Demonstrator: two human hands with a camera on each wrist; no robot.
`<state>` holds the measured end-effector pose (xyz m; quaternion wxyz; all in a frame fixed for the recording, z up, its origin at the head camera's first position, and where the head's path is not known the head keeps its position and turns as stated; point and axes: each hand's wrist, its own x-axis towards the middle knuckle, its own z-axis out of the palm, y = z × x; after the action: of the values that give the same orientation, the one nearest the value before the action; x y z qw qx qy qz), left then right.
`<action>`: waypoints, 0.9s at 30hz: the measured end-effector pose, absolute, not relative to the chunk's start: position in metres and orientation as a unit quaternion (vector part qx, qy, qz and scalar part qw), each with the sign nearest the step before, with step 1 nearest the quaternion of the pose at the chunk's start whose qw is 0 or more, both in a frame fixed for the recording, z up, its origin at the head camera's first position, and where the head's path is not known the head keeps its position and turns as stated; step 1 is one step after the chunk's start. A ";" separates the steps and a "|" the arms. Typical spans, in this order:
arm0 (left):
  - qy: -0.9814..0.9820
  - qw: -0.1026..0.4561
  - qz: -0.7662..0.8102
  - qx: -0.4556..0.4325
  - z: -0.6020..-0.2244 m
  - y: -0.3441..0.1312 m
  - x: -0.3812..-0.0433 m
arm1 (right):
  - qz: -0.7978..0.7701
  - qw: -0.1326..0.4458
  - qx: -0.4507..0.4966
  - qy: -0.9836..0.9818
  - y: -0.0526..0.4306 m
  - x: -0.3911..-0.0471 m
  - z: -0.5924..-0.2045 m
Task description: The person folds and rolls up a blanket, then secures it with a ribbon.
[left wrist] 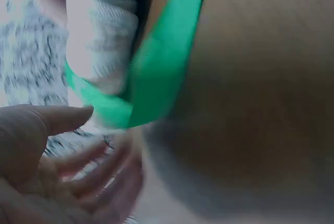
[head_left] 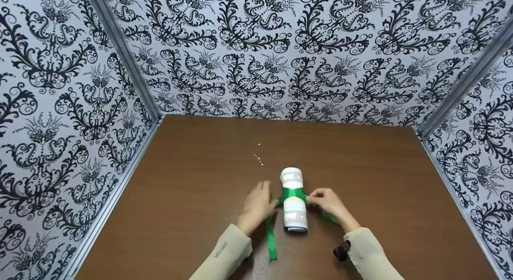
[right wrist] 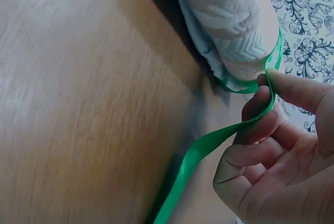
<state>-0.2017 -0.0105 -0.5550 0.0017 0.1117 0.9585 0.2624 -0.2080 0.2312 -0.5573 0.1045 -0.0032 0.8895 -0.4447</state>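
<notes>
A rolled white towel (head_left: 295, 214) with pale beige bands lies lengthwise on the table. Around its middle runs a green ribbon (head_left: 293, 193), whose tails come out on both sides. My right hand (head_left: 328, 201) pinches the ribbon between thumb and fingers close beside the roll; in the right wrist view the ribbon's tail (right wrist: 201, 145) trails down from those fingers. Left of the roll is my left hand (head_left: 258, 203), blurred, its fingers extended. The left wrist view has its thumb (left wrist: 68, 117) right at the ribbon, with the other fingers spread below. The other tail (head_left: 271, 240) hangs toward the near edge.
The brown wooden table (head_left: 200, 159) is enclosed by walls (head_left: 256, 63) in black-and-white scroll pattern with grey metal corner posts. Small bright specks (head_left: 259, 159) show on the tabletop behind the towel. A black device (head_left: 342, 251) sits at my right wrist.
</notes>
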 end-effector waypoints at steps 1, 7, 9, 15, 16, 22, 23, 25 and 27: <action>0.964 -0.022 0.231 0.129 -0.552 -0.005 -0.201 | -0.443 0.103 -0.006 0.891 0.232 -0.208 -0.556; 0.963 -0.093 0.131 0.215 -0.546 0.026 -0.198 | -0.439 0.106 -0.010 0.892 0.232 -0.205 -0.548; 0.964 -0.097 0.121 0.214 -0.550 0.032 -0.198 | -0.449 0.111 -0.007 0.886 0.230 -0.204 -0.545; 0.967 -0.135 0.098 0.193 -0.559 0.041 -0.201 | -0.498 0.133 -0.020 0.857 0.231 -0.203 -0.534; 0.966 -0.145 0.094 0.193 -0.559 0.041 -0.202 | -0.507 0.143 -0.026 0.849 0.232 -0.203 -0.532; 0.961 -0.175 0.096 0.189 -0.565 0.042 -0.203 | -0.612 0.241 -0.057 0.751 0.237 -0.203 -0.517; 0.961 -0.177 0.099 0.187 -0.566 0.041 -0.203 | -0.638 0.256 -0.071 0.723 0.238 -0.204 -0.514; 0.960 -0.181 0.110 0.181 -0.566 0.041 -0.206 | -0.694 0.277 -0.106 0.656 0.238 -0.208 -0.508; 0.960 -0.178 0.130 0.174 -0.567 0.039 -0.208 | -0.759 0.288 -0.134 0.569 0.238 -0.214 -0.504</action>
<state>-0.2080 0.0393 -0.5669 -0.1782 0.1741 0.9597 0.1297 -0.2140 0.2377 -0.5039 0.2875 -0.1340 0.5692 -0.7585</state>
